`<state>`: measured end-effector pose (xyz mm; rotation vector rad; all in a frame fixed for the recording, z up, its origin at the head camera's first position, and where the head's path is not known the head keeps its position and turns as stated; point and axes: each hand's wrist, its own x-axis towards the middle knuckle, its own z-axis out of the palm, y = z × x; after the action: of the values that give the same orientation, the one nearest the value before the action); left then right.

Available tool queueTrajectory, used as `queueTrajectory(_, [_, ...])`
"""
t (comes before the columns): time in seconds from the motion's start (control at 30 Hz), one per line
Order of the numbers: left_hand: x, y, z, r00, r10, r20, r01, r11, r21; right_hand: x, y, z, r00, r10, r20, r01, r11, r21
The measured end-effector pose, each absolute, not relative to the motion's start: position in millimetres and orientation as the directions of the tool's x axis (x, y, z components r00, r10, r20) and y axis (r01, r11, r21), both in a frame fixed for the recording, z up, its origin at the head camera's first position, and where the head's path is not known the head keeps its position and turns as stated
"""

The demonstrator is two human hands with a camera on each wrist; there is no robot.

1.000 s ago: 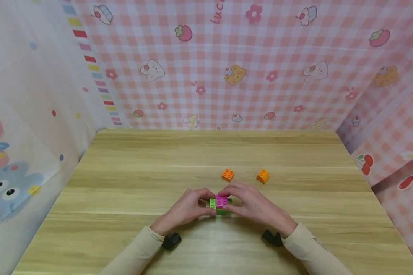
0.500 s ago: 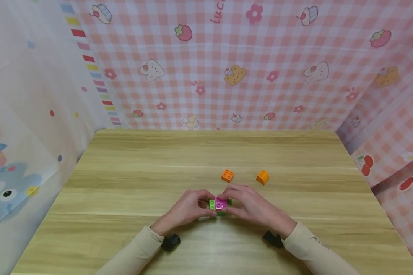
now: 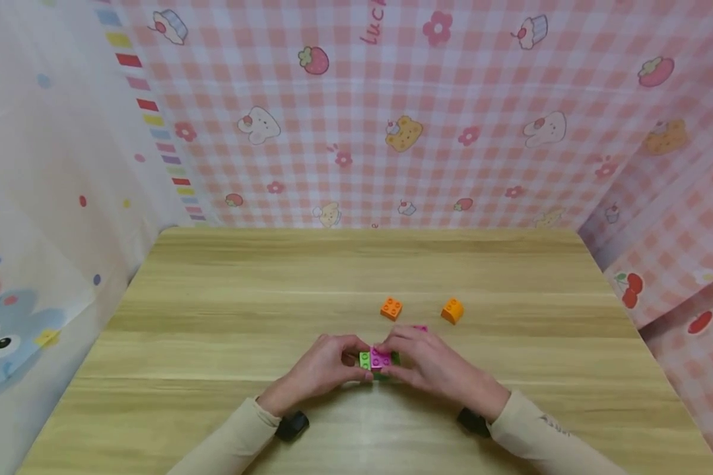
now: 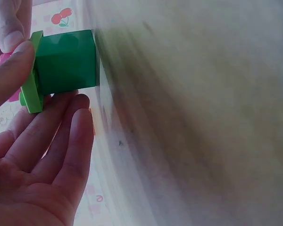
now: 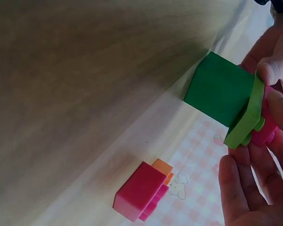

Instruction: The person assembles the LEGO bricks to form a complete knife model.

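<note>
Pink brick [image 3: 380,361] sits on a light green plate [image 5: 249,117] above a dark green block [image 4: 68,61], between the left hand [image 3: 323,363] and right hand [image 3: 423,357], neither clearly nearer. The plate's long axis seems to run hand to hand. The left pinches the plate's left end, the right the brick, each spread no wider than its piece.

Dark-green block [image 5: 219,89]; lime plate [image 5: 246,118]; pink brick [image 3: 380,359]; orange brick [image 3: 391,309]; pink-white gingham backdrop [image 3: 356,99]; beige sleeves [image 3: 228,439].

I'd call this a curtained-off booth, home or studio I can't tell: pink checked cloth [image 3: 368,86] and a cartoon-printed white sheet [image 3: 53,152] wall in the wood-grain desk [image 3: 243,284].
</note>
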<state>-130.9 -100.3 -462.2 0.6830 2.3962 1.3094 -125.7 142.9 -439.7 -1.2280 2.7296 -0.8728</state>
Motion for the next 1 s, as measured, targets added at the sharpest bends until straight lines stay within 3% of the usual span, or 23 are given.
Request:
queueTrajectory(0.4, [-126,-102,-462,-0.821,0.571,0.022,0.380,0.518,0.766,-120,158,-443,-0.807,-0.571,0.148,-0.532,0.597,-0.600])
queueTrajectory(0.6, [-119,-102,-459,-0.833,0.554,0.003,0.361,0.540,0.760,-122,177,-449,-0.845,-0.499,0.191,-0.499,0.608,-0.617])
queueTrajectory(1.0, [-111,-97,-451,-0.871,0.487,0.070,0.332,0.477,0.814,-140,199,-455,-0.870,-0.493,-0.023,-0.368,0.679,-0.635])
